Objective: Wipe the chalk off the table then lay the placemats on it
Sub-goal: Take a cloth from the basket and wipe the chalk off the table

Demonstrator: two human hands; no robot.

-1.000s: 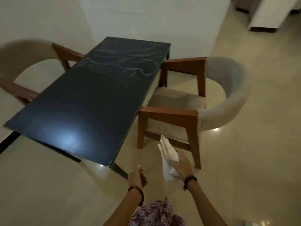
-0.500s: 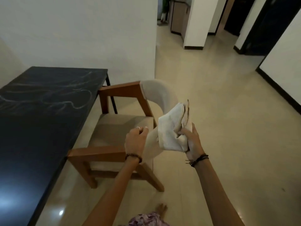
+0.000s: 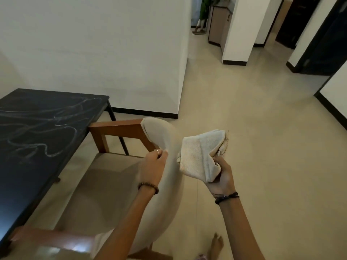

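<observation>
While bunched in the right hand (image 3: 221, 177), off to the right of the table (image 3: 24, 166), cream cloth (image 3: 201, 152) clenched ready for wiping. Left hand (image 3: 153, 166) curled over the padded chair (image 3: 165, 184) back, gripping it, likely to shift it clear for reach. Chalk scribbles (image 3: 47, 126) unwiped on the dark tabletop. No placemats in sight.

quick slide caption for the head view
Right hand holds a cloth, left hand grips the chair beside the chalk-marked table.
</observation>
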